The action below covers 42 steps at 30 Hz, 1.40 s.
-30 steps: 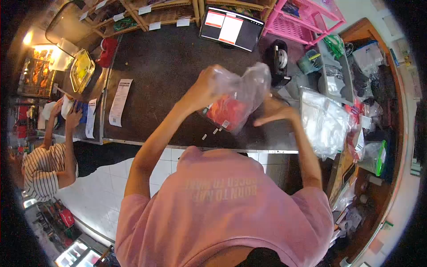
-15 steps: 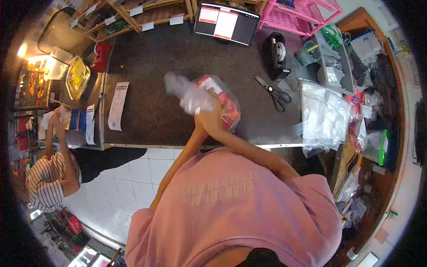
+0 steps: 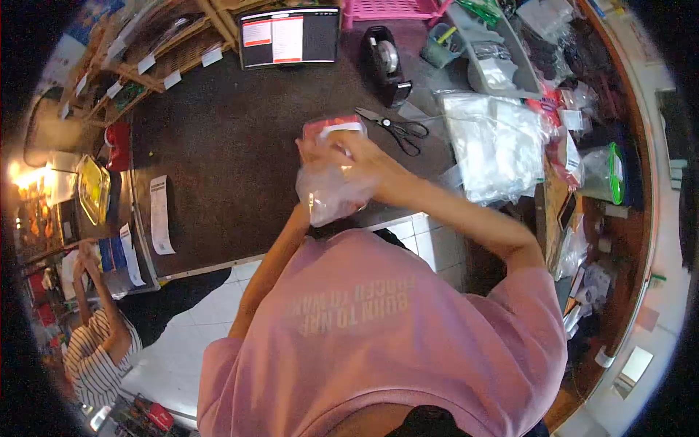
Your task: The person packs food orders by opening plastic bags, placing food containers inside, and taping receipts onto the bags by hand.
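Observation:
Close to my body, at the table's front edge, my hands are together on a clear plastic bag with red and white contents. My right hand closes over the bag from the right. On the other side my left hand grips it, its wrist partly covered by the loose, crumpled plastic. Motion blurs the fingers, and what exactly the bag contains is partly hidden. Black-handled scissors lie open just beyond my right hand.
A tape dispenser, a tablet and a grey bin stand at the back. Clear plastic bags are stacked at right. A printed slip lies at left. A person in a striped shirt works at far left.
My view has turned rightward, so the table's things sit further left. The bag has been turned: its loose plastic, earlier pointing away to the left, now hangs toward me.

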Available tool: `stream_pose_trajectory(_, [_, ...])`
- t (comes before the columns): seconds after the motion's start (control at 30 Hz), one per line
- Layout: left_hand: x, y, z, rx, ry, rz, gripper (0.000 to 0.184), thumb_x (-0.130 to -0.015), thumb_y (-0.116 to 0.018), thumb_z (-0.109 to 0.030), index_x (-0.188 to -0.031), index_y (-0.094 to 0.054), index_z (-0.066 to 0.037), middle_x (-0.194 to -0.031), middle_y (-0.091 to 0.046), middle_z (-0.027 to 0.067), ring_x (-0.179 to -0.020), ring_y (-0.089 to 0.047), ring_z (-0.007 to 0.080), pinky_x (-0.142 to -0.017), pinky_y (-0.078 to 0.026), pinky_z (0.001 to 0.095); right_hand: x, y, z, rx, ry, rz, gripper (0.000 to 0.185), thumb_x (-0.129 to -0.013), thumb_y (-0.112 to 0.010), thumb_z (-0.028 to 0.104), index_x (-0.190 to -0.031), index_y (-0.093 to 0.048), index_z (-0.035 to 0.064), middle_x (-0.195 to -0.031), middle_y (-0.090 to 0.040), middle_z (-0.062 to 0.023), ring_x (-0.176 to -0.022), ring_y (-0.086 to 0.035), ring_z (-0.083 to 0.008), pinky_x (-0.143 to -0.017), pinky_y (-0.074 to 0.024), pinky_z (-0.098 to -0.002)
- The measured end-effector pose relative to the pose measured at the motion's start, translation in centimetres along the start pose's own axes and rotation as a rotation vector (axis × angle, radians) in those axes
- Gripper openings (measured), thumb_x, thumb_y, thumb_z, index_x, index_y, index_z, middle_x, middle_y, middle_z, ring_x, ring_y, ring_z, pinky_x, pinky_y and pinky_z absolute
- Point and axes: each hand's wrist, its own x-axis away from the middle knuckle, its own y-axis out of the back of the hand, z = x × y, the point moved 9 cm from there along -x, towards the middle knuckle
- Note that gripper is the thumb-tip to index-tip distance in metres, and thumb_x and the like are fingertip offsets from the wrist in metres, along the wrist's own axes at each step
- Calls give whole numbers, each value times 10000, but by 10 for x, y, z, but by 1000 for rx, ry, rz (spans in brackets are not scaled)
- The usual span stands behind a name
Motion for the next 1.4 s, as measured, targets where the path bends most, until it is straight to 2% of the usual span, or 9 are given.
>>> stream_pose_trajectory(0.07, [11,4,-4,278,-48,-169,317,-636,-673,-244,-910,-610,-99,-1010,-514,138,-1001,-481,232,-872,-367,359,-3,-51,-30,-13,72,366,401,-685,-616,140,-1065,-515,60,-912,-522,-147,-981,-485,-296,-842,-405,-339])
stream_pose_trajectory(0.17, [23,57,-62,-8,-443,-683,257,-617,-673,-243,-819,-629,-92,-1094,-450,122,-1088,-375,268,-957,-223,436,5,-29,-30,112,304,135,341,-729,-601,182,-1035,-532,48,-913,-573,-108,-888,-557,-234,-784,-444,-311])
stream_pose_trajectory(0.23, [16,52,-47,-244,-119,-762,259,-620,-670,-244,-829,-636,-93,-1120,-420,121,-1125,-327,272,-979,-157,468,2,-21,-99,-299,-196,13,296,-763,-586,197,-1009,-545,38,-937,-595,-90,-882,-571,-198,-753,-462,-306])
stream_pose_trajectory(0.37, [19,48,-72,-310,-433,-979,165,-667,-639,-180,-762,-629,-45,-993,-542,104,-974,-476,285,-951,-238,465,30,-57,-171,-1468,-774,251,282,-816,-559,234,-997,-565,17,-976,-610,-70,-877,-583,-153,-749,-474,-301])
stream_pose_trajectory(0.43, [15,61,-65,-59,-369,-1022,140,-694,-622,-134,-760,-614,-10,-892,-571,104,-852,-518,260,-891,-310,414,16,-3,-218,-1467,-456,480,304,-809,-570,241,-1007,-575,10,-936,-623,-80,-837,-596,-164,-764,-471,-299])
stream_pose_trajectory(0.53, [4,61,-41,304,-194,-951,114,-741,-586,-78,-780,-595,28,-793,-581,113,-725,-525,200,-789,-375,337,43,210,-320,248,-511,-819,243,-722,-588,261,-768,-643,30,-706,-628,-131,-747,-598,-287,-611,-451,-362])
stream_pose_trajectory(0.63, [-2,47,-8,351,-22,-868,113,-795,-539,-47,-823,-585,52,-765,-585,111,-679,-488,143,-698,-388,274,46,244,-376,1068,-939,-839,150,-644,-592,234,-671,-636,93,-719,-624,-87,-690,-587,-251,-603,-388,-426])
stream_pose_trajectory(1.2, [15,46,-13,401,-24,-965,48,-753,-535,4,-743,-555,47,-758,-553,126,-742,-513,236,-747,-379,306,3,222,-446,822,-1078,-668,253,-767,-523,325,-692,-634,110,-748,-628,-93,-716,-624,-290,-582,-486,-429])
stream_pose_trajectory(1.4, [14,52,-27,312,-125,-910,126,-772,-531,-10,-684,-456,39,-860,-485,156,-793,-468,284,-748,-376,347,19,250,-380,795,-613,-930,147,-790,-520,181,-849,-587,64,-816,-609,-135,-671,-575,-284,-602,-453,-398])
